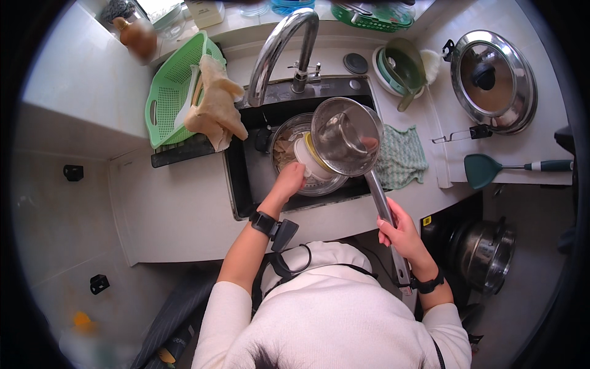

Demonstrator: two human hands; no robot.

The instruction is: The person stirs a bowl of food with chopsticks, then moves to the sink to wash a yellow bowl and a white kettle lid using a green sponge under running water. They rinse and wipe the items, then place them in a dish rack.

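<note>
My right hand [398,230] grips the long handle of a shiny metal saucepan [346,138], whose round pan is raised over the right part of the sink. Closed around something small and whitish, my left hand [291,180] is beside a white container with a yellow rim [311,157]. That container is partly hidden behind the pan, above a metal pot with a perforated insert [318,186] in the dark sink [251,184]. Brownish scraps lie at the left side of this pot. What the left fingers hold cannot be told exactly.
A chrome faucet [302,50] arches over the sink's back. A green basket [173,87] with a tan cloth [214,110] stands at left. To the right are a green patterned cloth [402,157], nested bowls [398,69], a lidded pan [488,87] and a green spatula [484,170].
</note>
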